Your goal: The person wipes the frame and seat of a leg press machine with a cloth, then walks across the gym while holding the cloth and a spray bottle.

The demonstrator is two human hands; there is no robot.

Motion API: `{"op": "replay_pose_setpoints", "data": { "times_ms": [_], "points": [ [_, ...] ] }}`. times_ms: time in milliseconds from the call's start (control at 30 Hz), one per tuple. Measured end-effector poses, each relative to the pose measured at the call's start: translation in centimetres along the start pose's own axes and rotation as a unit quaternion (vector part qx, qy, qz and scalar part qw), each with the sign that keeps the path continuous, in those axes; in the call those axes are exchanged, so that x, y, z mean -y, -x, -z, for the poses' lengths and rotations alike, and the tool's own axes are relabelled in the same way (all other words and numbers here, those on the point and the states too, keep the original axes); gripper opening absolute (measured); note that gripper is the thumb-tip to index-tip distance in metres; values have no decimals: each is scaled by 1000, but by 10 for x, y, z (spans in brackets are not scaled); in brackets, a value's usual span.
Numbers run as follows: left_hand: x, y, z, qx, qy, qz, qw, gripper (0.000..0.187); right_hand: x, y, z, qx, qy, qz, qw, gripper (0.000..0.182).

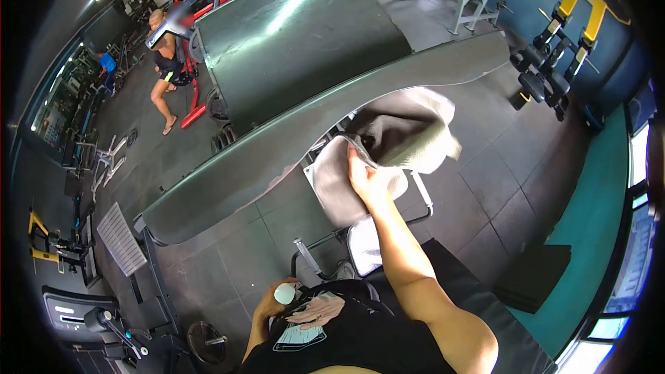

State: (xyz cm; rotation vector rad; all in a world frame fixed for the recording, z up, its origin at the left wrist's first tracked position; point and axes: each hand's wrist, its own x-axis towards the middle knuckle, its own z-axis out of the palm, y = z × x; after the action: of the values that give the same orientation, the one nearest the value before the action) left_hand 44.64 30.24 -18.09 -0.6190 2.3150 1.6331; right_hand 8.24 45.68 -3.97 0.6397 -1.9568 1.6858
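Observation:
My right hand (pixel 367 183) is closed on a grey cloth (pixel 422 125), which hangs in loose folds and looks blurred at its right side. The cloth is beside the near edge of a long dark padded strip (pixel 332 114), whose lower edge looks worn and uneven. Low and close to my body, my left hand (pixel 269 301) is wrapped round an object with a round pale top (pixel 284 294); its lower part is hidden, so its kind cannot be told. Beyond the strip is a broad, glossy dark panel (pixel 298 34).
A person (pixel 166 62) sits by a red machine at the far left; another in blue (pixel 107 64) is farther back. A slatted bench (pixel 122 239) and a weight plate (pixel 206 343) are at left. Yellow-armed equipment (pixel 571 0) stands at right, above dark mats (pixel 533 277).

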Motion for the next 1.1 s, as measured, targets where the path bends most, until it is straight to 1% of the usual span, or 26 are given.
{"op": "replay_pose_setpoints", "data": {
  "times_ms": [33,100,133,167,200,267,300,333,367,400,467,567,600,667,700,733,767,800,833,867,933,1000,1067,1100],
  "points": [
    [-1,-3,-1,5,1,-3,1000,55,-1,-12,-9,-79,-16,100,992,13],
    [-3,-4,-3,14,2,-3,1000,55,0,-22,1,-12,-51,47,998,15],
    [-4,-5,-5,20,2,-3,1000,55,-1,-31,1,3,-121,7,993,17],
    [-5,-8,-5,24,2,-3,1000,55,4,-38,12,112,-238,-128,956,19],
    [-6,-8,-5,29,1,-1,1000,55,-3,-44,20,210,-283,-223,909,19],
    [-7,-11,-5,35,-2,0,999,55,2,-44,24,246,-219,-157,931,19],
    [-8,-11,-4,37,-3,-1,999,56,8,-45,21,181,-176,-77,965,19],
    [-8,-9,-5,35,-1,1,999,56,14,-42,16,115,-130,1,985,19],
    [-9,-8,-6,36,-2,3,999,56,12,-34,10,71,18,72,995,17],
    [-9,-8,-6,37,-1,6,999,56,8,-27,6,83,116,67,987,16],
    [-10,-6,-7,38,1,8,999,56,19,-32,3,12,117,119,986,15],
    [-11,-6,-8,31,2,8,999,56,16,-38,5,8,-59,66,996,15],
    [-10,-6,-9,27,4,8,1000,56,18,-28,4,-15,-101,-16,995,19],
    [-6,-2,-9,18,12,10,1000,56,24,-8,3,-82,-198,-173,961,30],
    [-5,-2,-9,12,20,12,1000,56,35,-5,11,-112,-237,-210,942,29],
    [-4,0,-9,6,27,15,1000,56,56,-9,25,-103,-240,-190,946,29],
    [-3,2,-8,1,32,20,999,56,75,-16,43,-65,-225,-131,963,29],
    [-2,6,-9,-4,34,24,999,56,99,-39,66,-3,-179,-41,983,28],
    [-1,6,-8,-5,39,25,999,56,120,-59,85,54,-100,64,991,28],
    [2,8,-9,-8,45,27,999,57,124,-74,86,85,-45,128,987,28],
    [5,3,-9,-10,55,26,998,57,105,-87,60,61,33,208,976,36],
    [4,-3,-7,-11,62,25,998,57,87,-109,39,41,110,286,951,46],
    [2,-7,-5,-11,67,25,997,57,86,-140,45,111,226,237,938,49],
    [1,-8,-3,-10,70,24,997,57,97,-159,66,186,301,142,924,47]
  ]
}}
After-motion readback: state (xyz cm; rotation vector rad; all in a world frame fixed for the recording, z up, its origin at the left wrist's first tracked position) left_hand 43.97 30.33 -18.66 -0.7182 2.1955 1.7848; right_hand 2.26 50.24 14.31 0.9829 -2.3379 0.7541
